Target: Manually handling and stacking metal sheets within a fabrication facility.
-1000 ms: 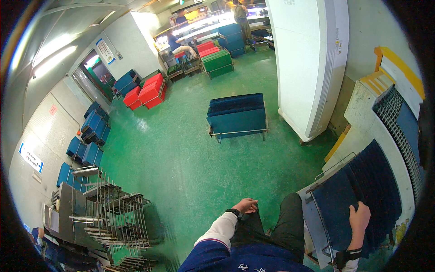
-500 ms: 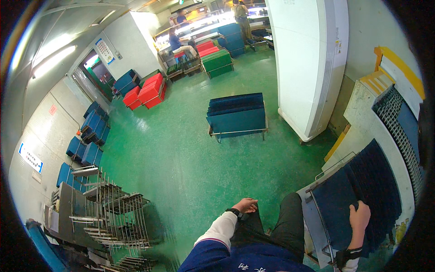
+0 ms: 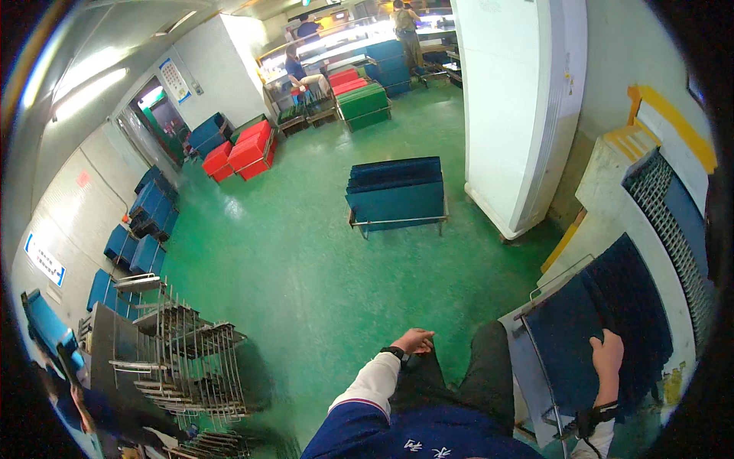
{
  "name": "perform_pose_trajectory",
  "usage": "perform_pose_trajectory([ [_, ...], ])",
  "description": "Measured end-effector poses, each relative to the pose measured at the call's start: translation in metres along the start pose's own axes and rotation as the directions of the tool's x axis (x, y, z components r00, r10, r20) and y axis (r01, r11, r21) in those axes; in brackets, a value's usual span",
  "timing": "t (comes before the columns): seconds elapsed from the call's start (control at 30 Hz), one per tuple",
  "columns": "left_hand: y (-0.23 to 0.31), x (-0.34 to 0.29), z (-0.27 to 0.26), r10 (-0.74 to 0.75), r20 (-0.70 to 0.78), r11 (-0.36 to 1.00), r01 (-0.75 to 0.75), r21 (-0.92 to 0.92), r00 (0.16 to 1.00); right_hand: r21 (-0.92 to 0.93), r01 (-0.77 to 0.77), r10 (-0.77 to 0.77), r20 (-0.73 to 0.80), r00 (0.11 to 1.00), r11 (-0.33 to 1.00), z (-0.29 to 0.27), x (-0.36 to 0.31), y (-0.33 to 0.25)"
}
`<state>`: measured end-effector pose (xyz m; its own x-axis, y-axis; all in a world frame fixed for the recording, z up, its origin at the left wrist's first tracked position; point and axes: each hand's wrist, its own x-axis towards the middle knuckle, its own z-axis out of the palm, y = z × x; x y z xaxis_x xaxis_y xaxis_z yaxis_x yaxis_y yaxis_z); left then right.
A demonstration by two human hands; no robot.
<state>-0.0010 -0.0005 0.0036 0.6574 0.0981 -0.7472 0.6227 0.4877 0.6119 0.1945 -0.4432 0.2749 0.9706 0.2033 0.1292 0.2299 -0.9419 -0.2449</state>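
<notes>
A wire rack (image 3: 535,356) leans at my lower right, packed with thin dark blue boards (image 3: 562,344) standing on edge. My right hand (image 3: 608,358) rests among them, its thumb apart and its fingers curled down at the boards' edges; the fingertips are partly hidden. A dark band circles that wrist, with a cord on it. In front of my left thigh, my left hand (image 3: 414,341) hangs loosely closed, with nothing visible in it. It wears a dark wristwatch (image 3: 394,353) and touches no board.
Another rack of blue boards (image 3: 396,203) stands mid-floor. Bare metal racks (image 3: 187,352) are stacked at left. A machine with a slotted bed (image 3: 669,237) borders the right, by a tall white cabinet (image 3: 508,107). A co-worker (image 3: 99,409) is at lower left; others are at the back.
At the lower left, a co-worker and a blue board have come further into view. My view has shifted slightly. My hands stay nearly where they were.
</notes>
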Motion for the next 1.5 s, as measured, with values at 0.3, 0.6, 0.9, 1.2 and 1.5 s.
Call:
perform_pose_trajectory([
  [0.3,0.001,-0.008,0.001,0.055,-0.004,0.998,-0.055,-0.033,0.998,-0.067,-0.016,0.015,-0.025,1.0,0.998,-0.06,0.015,-0.011],
  [0.6,-0.008,0.001,-0.012,0.059,0.01,0.997,-0.058,-0.045,0.998,0.292,-0.096,0.086,0.046,0.995,0.952,-0.164,0.02,0.022],
  [0.9,-0.008,0.011,-0.019,0.047,0.107,0.992,-0.035,-0.119,0.993,0.857,-0.115,0.448,-0.145,0.882,0.502,-0.197,0.01,0.099],
  [1.2,0.002,0.02,-0.007,0.0,0.081,0.999,-0.002,0.033,0.997,0.935,0.234,0.573,-0.042,0.819,-0.266,-0.153,0.009,0.173],
  [1.5,-0.003,0.02,-0.013,-0.016,0.072,1.0,0.016,0.009,0.997,0.837,0.211,0.574,0.143,0.807,-0.505,-0.083,0.079,0.229],
])
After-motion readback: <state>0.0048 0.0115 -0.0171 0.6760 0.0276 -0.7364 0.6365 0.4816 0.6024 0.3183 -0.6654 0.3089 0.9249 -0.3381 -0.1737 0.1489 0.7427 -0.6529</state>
